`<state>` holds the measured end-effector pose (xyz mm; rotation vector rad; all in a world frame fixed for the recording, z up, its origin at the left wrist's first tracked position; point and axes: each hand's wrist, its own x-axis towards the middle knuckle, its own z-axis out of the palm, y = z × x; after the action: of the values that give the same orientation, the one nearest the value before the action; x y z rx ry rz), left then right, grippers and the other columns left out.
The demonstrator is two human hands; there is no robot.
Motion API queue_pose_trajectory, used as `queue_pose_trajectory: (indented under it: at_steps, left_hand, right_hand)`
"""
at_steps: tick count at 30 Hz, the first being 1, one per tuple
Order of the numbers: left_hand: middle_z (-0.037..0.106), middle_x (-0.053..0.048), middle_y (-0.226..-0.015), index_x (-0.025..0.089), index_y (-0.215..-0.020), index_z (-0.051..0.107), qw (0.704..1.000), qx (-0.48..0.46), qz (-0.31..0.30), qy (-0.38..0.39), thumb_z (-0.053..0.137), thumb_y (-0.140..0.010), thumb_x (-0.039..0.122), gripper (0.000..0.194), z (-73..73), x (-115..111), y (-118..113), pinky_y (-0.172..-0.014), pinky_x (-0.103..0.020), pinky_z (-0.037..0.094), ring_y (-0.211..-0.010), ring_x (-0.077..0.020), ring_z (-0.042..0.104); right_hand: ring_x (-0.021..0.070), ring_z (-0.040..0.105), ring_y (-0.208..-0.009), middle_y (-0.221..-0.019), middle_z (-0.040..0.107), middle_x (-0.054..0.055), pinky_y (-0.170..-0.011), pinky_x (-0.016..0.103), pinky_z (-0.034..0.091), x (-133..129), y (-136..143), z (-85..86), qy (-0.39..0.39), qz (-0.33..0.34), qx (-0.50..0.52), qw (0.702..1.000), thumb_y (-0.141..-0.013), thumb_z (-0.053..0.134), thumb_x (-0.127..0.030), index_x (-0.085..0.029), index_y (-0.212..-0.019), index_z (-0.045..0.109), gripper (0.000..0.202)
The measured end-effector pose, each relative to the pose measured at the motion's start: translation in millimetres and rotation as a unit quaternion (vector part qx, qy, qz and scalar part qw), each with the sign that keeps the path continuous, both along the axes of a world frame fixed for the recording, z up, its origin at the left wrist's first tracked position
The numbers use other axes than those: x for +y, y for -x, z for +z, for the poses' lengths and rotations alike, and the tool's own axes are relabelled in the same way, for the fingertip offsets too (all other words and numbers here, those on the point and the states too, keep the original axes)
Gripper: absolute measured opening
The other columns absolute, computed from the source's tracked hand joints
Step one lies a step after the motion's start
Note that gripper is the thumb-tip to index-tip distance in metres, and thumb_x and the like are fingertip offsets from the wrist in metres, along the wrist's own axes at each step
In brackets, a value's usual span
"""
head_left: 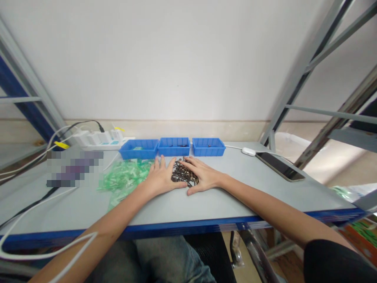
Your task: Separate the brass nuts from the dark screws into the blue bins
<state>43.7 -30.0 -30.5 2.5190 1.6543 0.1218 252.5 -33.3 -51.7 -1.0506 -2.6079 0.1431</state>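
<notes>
On the left are green bags [128,175]; just beside them the left hand [157,177] rests with fingers spread, gripping nothing that I see. Next comes the heap of dark screws [183,173], near the middle bin [173,151] and between both hands. The right hand [204,175] is also open, its fingers over the heap. The step seems to be gathering the heap; the next move calls for gentle, even pressure from both sides.

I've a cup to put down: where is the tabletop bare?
Bare: between the right hand and phone; between the forearms, before the blue edge. Crowded: green bags beside the left hand, metal pieces between the hands, blue trays behind.
</notes>
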Motion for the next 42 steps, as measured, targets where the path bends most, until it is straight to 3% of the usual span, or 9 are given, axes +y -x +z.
queue_pose_trajectory:
  at_steps: [5, 9, 14, 20, 24, 31, 39, 42]
  left_hand:
    - [0.026, -0.023, -0.143, 0.016, -0.141, 0.020, 0.999, 0.006, -0.051, -0.016, 0.029, -0.073, 0.075, 0.091, -7.7, 8.4, -1.1, -0.103, -0.054, 0.016, -0.133, -0.0393, 0.017]
    - [0.031, -0.025, -0.140, 0.006, -0.137, 0.025, 0.993, 0.000, -0.113, -0.038, 0.028, -0.082, 0.064, 0.080, -11.5, 7.4, -14.4, -0.106, -0.047, 0.018, -0.132, -0.0349, 0.024]
    - [0.028, -0.026, -0.141, 0.002, -0.136, 0.025, 0.989, -0.010, -0.142, -0.030, 0.030, -0.084, 0.057, 0.075, -5.8, 7.0, -37.5, -0.105, -0.047, 0.021, -0.132, -0.0343, 0.025]
    - [0.032, -0.025, -0.139, 0.004, -0.133, 0.030, 0.985, -0.064, -0.157, -0.025, 0.032, -0.083, 0.059, 0.075, -6.5, 15.4, -59.6, -0.102, -0.048, 0.026, -0.129, -0.0348, 0.029]
    - [0.026, -0.026, -0.142, 0.004, -0.134, 0.028, 0.988, -0.064, -0.129, -0.055, 0.037, -0.075, 0.067, 0.087, -12.6, 24.1, -59.6, -0.103, -0.050, 0.023, -0.132, -0.0377, 0.021]
    - [0.048, -0.020, -0.125, 0.009, -0.121, 0.043, 0.979, -0.077, -0.177, -0.060, 0.044, -0.077, 0.059, 0.066, -7.6, 26.4, -51.3, -0.097, -0.046, 0.033, -0.118, -0.0342, 0.042]
    - [0.052, -0.017, -0.119, 0.011, -0.120, 0.044, 0.978, -0.097, -0.179, -0.050, 0.041, -0.082, 0.053, 0.057, -9.1, 3.2, -49.7, -0.093, -0.043, 0.038, -0.108, -0.0309, 0.049]
    - [0.050, -0.017, -0.123, 0.011, -0.121, 0.045, 0.977, -0.102, -0.188, -0.020, 0.045, -0.081, 0.051, 0.057, -2.2, 3.5, -51.8, -0.095, -0.042, 0.037, -0.112, -0.0308, 0.047]
  right_hand:
    - [0.0348, 0.016, -0.134, -0.145, 0.019, 0.021, -0.106, 0.053, 0.021, 3.6, 1.3, 0.0, -0.003, 0.012, 0.020, 1.000, -0.060, 0.060, -0.070, -0.016, -0.142, 0.020, 0.106]
    - [0.0327, 0.020, -0.134, -0.143, 0.023, 0.022, -0.107, 0.049, 0.022, 7.4, 0.3, -0.4, -0.004, 0.029, 0.031, 0.999, -0.060, 0.062, -0.068, -0.012, -0.142, 0.018, 0.108]
    - [0.0316, 0.028, -0.129, -0.140, 0.029, 0.021, -0.105, 0.047, 0.026, 10.0, -7.7, 1.5, -0.005, 0.043, 0.049, 0.998, -0.059, 0.064, -0.067, -0.013, -0.142, 0.017, 0.109]
    - [0.0311, 0.032, -0.126, -0.137, 0.031, 0.022, -0.103, 0.045, 0.029, 13.9, -19.7, 2.9, 0.012, 0.003, 0.053, 0.999, -0.057, 0.067, -0.065, -0.012, -0.142, 0.016, 0.112]
    - [0.0308, 0.028, -0.129, -0.140, 0.027, 0.020, -0.105, 0.045, 0.026, 18.4, -21.8, 1.4, 0.022, 0.009, 0.062, 0.998, -0.058, 0.067, -0.063, -0.014, -0.143, 0.011, 0.113]
    - [0.0305, 0.034, -0.124, -0.135, 0.034, 0.019, -0.101, 0.046, 0.030, 17.1, -20.9, 1.1, 0.029, 0.011, 0.074, 0.997, -0.061, 0.067, -0.061, -0.016, -0.143, 0.013, 0.108]
    - [0.0290, 0.034, -0.122, -0.131, 0.032, 0.017, -0.102, 0.043, 0.032, 2.2, -14.7, 6.8, 0.039, 0.052, 0.068, 0.996, -0.064, 0.067, -0.057, -0.016, -0.143, 0.013, 0.104]
    - [0.0287, 0.035, -0.122, -0.130, 0.032, 0.015, -0.101, 0.044, 0.032, 1.1, -13.8, 6.8, 0.042, 0.061, 0.081, 0.994, -0.064, 0.067, -0.056, -0.019, -0.143, 0.013, 0.103]
